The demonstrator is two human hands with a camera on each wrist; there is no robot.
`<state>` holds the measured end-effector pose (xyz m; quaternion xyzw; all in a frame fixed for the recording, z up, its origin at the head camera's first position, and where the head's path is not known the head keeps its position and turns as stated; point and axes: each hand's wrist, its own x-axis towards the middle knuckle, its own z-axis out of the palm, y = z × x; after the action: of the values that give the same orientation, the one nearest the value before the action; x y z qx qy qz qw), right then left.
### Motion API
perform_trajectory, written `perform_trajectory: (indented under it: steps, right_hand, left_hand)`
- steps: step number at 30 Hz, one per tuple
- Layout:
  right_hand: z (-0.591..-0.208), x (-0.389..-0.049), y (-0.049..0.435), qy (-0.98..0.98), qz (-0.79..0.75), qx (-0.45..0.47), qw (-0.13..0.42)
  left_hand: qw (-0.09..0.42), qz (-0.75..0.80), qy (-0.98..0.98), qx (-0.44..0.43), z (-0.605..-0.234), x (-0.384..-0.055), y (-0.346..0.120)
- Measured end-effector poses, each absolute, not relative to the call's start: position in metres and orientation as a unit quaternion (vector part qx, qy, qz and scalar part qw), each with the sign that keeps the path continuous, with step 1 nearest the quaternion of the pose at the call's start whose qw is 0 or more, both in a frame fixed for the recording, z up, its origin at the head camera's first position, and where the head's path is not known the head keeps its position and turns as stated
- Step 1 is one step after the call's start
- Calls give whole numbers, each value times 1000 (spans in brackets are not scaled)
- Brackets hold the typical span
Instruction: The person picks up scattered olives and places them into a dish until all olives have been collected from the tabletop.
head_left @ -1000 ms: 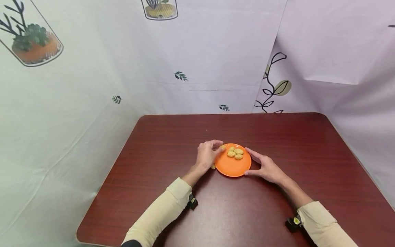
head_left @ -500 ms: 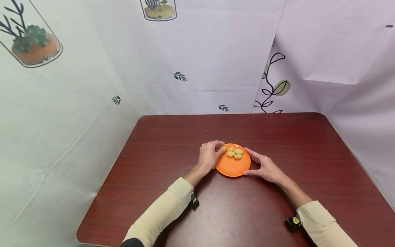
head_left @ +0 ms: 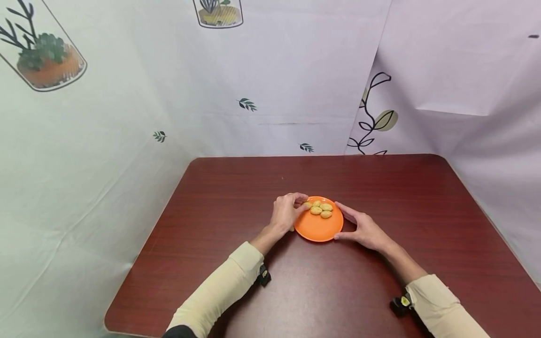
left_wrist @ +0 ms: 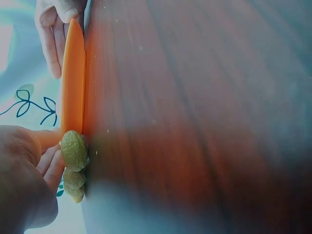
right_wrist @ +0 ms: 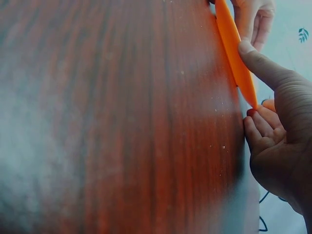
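An orange plate (head_left: pixel 317 231) lies on the table with several small, yellowish-green, wrinkled oval pieces (head_left: pixel 316 210) on its far half. At the plate's upper left, my left hand (head_left: pixel 284 212) pinches one such oval piece (head_left: pixel 307 205) between thumb and fingers, low over the rim. More wrinkled oval pieces (left_wrist: pixel 74 151) sit in a row on the table beside the plate, close to the left hand and mostly covered by it in the head view. My right hand (head_left: pixel 367 231) holds the plate's right edge, thumb at the near side and fingers at the far side.
The dark red-brown wooden table (head_left: pixel 338 286) extends around the plate on all sides. White cloth with plant prints (head_left: pixel 274 80) hangs behind and beside it. Each sleeve has a small black wrist camera (head_left: pixel 399 306) strapped at the cuff.
My left hand has shifted slightly right and inward over the plate, bringing the pinched oval piece closer to the others. The right hand and plate stay nearly still.
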<state>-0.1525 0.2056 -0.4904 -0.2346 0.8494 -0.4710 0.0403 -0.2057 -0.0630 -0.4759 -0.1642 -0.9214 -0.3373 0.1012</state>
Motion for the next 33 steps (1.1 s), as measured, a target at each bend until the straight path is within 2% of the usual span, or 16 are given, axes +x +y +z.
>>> perform_trajectory:
  steps: [19,33]
  right_hand:
    - [-492,-153,204,842,-486,-229,55]
    - [-493,-153,204,838,-491,-230,54]
  left_hand:
    - [58,-426,-886,-172,-472,-203,-73]
    - [68,-420,-882,-202,-471,-206,-92]
